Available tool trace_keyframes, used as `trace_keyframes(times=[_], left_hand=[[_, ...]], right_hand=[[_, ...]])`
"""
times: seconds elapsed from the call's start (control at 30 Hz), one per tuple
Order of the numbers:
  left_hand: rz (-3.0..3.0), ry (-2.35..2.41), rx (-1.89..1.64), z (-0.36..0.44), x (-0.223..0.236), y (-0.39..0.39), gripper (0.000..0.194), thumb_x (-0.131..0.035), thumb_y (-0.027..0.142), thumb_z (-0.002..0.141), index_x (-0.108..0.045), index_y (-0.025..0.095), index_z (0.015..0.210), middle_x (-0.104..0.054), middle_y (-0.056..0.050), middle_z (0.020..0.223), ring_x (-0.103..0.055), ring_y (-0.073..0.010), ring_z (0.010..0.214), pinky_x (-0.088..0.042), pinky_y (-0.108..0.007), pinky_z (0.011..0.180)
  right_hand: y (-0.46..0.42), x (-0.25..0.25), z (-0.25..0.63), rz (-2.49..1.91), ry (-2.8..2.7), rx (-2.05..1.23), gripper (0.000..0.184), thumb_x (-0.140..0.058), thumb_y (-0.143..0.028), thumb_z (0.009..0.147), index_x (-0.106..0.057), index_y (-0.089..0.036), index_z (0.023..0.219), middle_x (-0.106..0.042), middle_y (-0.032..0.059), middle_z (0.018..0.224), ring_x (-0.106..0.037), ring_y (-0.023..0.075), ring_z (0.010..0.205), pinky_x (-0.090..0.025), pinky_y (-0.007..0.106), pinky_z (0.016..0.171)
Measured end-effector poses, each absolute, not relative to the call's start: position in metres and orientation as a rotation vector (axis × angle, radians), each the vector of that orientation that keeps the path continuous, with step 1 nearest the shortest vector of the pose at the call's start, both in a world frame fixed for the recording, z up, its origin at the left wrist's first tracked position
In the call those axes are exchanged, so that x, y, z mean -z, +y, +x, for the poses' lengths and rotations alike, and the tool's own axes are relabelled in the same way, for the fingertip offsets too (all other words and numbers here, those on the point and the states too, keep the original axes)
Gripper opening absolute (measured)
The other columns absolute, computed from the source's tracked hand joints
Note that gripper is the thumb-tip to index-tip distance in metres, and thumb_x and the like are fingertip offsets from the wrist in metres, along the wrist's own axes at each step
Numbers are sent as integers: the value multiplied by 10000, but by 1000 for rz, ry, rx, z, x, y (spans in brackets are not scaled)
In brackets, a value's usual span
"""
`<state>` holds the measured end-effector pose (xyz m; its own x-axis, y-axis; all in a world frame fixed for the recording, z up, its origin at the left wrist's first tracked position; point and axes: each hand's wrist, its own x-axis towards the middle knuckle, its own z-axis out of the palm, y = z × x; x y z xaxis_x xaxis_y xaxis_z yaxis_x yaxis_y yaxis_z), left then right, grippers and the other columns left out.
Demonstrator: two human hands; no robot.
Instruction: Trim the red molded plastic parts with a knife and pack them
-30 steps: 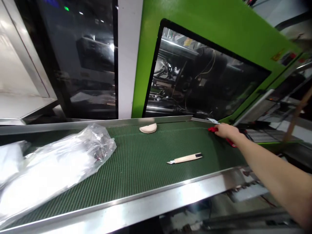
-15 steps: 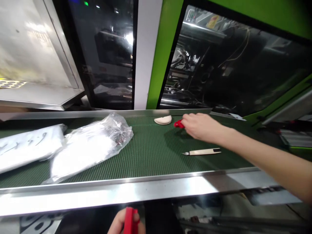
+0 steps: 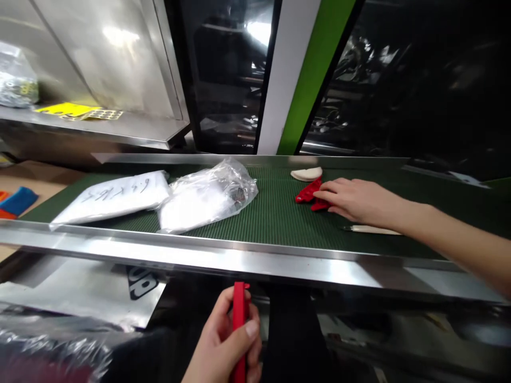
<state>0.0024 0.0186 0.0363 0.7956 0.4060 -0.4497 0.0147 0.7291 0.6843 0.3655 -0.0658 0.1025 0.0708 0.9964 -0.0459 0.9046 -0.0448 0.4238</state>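
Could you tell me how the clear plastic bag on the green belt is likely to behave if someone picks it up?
The clear plastic bag looks crinkled and slack, so it would probably sag and shift rather than hold its shape. Its glossy film suggests a slippery grip. It lies flat on the ribbed green belt, so it seems unlikely to roll.

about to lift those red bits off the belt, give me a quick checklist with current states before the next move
1. Right hand on the red pieces: ok, fingertips touch them, fingers flat, not closed.
2. Left hand free: not ok, it grips a red bar below the belt's edge.
3. Knife clear of the hand: not ok, it lies right beside the right wrist.
4. Blade covered: cannot tell.
5. White half-round piece apart from the red pieces: ok, just behind them.
6. Plastic bags out of the way: ok, well to the left.
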Motion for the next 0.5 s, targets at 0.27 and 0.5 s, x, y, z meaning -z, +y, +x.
trace_keyframes(times=[0.27,0.5], left_hand=[[668,559,-253,-1,-43,10,230,-562,303,868,-501,214,1072,-563,-12,870,-475,-86,579,-383,-185,450],[910,603,-155,0,-52,-4,181,-562,336,898,-435,208,911,-451,72,517,-329,-43,373,-288,-140,374]], right_hand=[[-141,-102,365,2287,1971,-259,380,-341,-397,980,-625,-235,1175,-660,69,1086,-649,221,871,-496,326,629],[-149,-98,362,2562,2142,-289,552,-405,-721,898,-677,-250,806,-652,27,747,-583,122,533,-425,245,445]])
